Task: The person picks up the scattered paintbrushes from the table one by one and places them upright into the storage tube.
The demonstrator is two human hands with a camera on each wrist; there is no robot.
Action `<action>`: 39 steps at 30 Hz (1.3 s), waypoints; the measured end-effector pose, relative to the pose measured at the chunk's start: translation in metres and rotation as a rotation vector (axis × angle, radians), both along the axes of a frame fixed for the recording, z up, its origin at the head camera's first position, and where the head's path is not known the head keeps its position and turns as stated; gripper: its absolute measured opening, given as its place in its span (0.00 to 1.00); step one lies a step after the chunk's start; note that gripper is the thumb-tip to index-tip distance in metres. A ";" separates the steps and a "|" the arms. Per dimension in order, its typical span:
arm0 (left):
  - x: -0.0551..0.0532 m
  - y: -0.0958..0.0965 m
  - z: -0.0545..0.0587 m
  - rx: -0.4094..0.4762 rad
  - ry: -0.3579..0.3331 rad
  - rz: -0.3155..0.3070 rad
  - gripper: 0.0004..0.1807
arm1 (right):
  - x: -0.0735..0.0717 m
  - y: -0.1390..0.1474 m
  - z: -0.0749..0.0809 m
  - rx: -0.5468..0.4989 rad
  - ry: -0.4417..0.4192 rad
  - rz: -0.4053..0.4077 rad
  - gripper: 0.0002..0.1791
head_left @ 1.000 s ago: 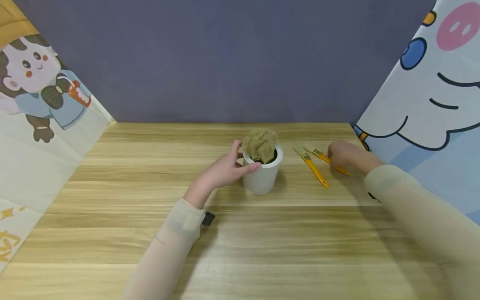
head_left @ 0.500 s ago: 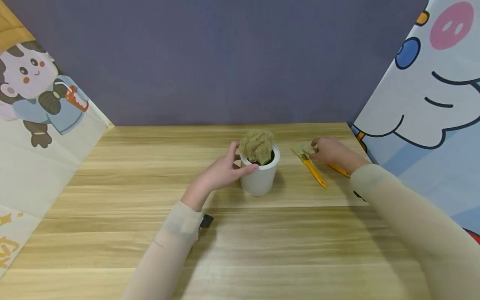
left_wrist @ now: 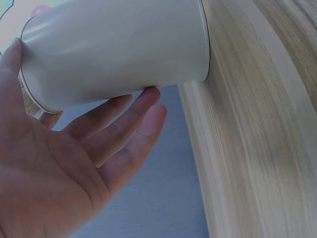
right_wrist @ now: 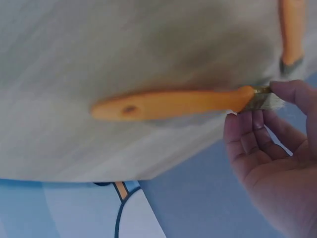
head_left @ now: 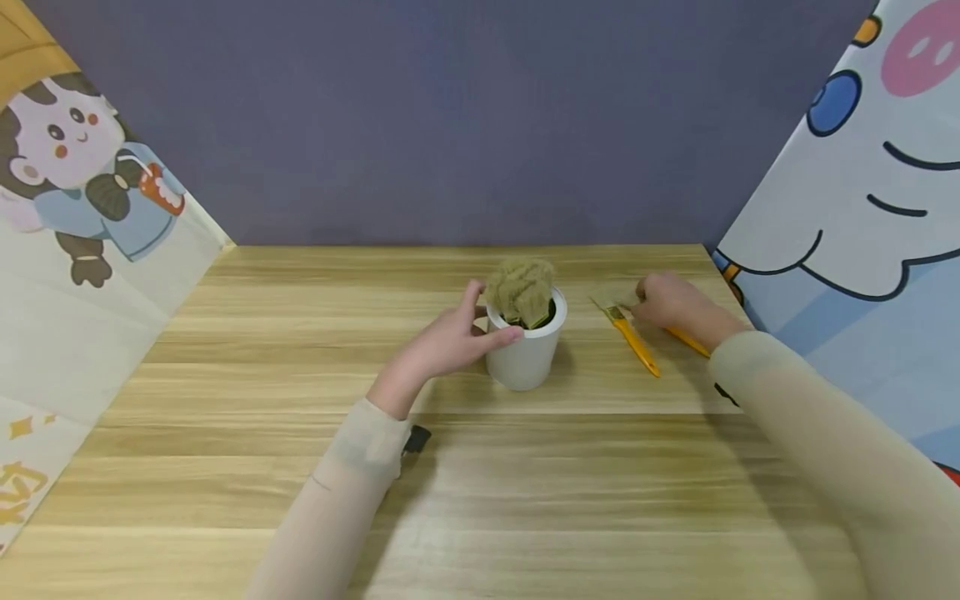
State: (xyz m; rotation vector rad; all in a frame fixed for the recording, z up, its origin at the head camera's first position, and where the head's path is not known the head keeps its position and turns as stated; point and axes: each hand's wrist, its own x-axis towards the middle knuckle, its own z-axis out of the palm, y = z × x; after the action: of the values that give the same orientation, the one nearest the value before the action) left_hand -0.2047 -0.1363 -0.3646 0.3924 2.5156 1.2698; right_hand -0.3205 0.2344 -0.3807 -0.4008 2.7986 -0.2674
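My left hand (head_left: pixel 446 342) holds the white round pot (head_left: pixel 521 364) at its left side, with the thumb lying along the front rim. In the left wrist view, fingertips touch the wall of the pot. Several paintbrushes (head_left: pixel 519 292) stand in the pot with their tan bristles up; their handles are hidden inside. My right hand (head_left: pixel 670 302) pinches a paintbrush (right_wrist: pixel 173 105) between thumb and fingers at its metal band, near the bristles. Its orange handle points away from the palm. Left of that hand, a second paintbrush (head_left: pixel 636 346) with an orange handle lies on the table.
The wood-grain table (head_left: pixel 480 500) runs back to a dark grey-blue wall (head_left: pixel 465 125). Printed cartoon panels flank it, a left panel (head_left: pixel 75 333) and a right panel (head_left: pixel 847 233), the latter close beside the right hand.
My right hand has shifted left along the paintbrush, from its handle to the metal band near the bristles. The left hand stays at the pot.
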 end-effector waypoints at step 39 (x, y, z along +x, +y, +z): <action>-0.004 0.003 -0.001 0.001 -0.018 -0.020 0.60 | 0.103 -0.080 0.171 -0.860 0.373 0.149 0.13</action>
State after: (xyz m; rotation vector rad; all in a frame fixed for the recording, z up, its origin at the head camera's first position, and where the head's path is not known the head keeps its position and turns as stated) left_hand -0.2087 -0.1333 -0.3652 0.4028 2.4901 1.2616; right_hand -0.2170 0.1541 -0.2097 -0.9124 2.8231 -1.5041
